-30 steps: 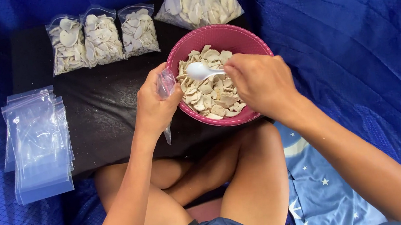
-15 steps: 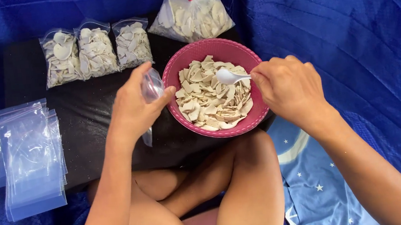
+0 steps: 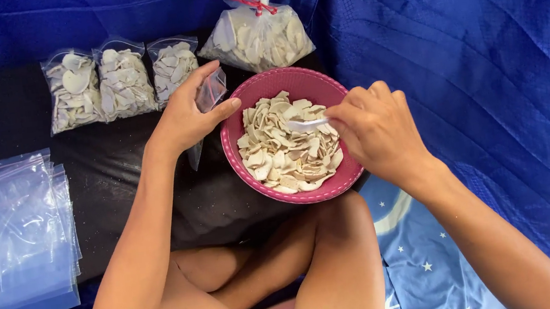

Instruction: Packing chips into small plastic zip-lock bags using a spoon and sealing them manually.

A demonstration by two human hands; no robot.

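My left hand (image 3: pixel 188 116) pinches a small clear zip bag (image 3: pixel 209 93) just beside the left rim of the pink bowl (image 3: pixel 258 177), which sits at the right edge of the black board (image 3: pixel 121 184). My right hand (image 3: pixel 376 130) is closed on a white plastic spoon (image 3: pixel 306 124) over the pale dried slices (image 3: pixel 288 147) in the bowl. Three filled bags (image 3: pixel 119 82) line the far edge, a tied bulk bag (image 3: pixel 257 35) lies at the far right corner, and empty zip bags (image 3: pixel 21 235) are stacked off the left edge.

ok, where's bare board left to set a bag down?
Free: black board between the empty bag stack, the three filled bags and the left hand. Crowded: far edge, and right side with pink bowl, tied bag, right hand.
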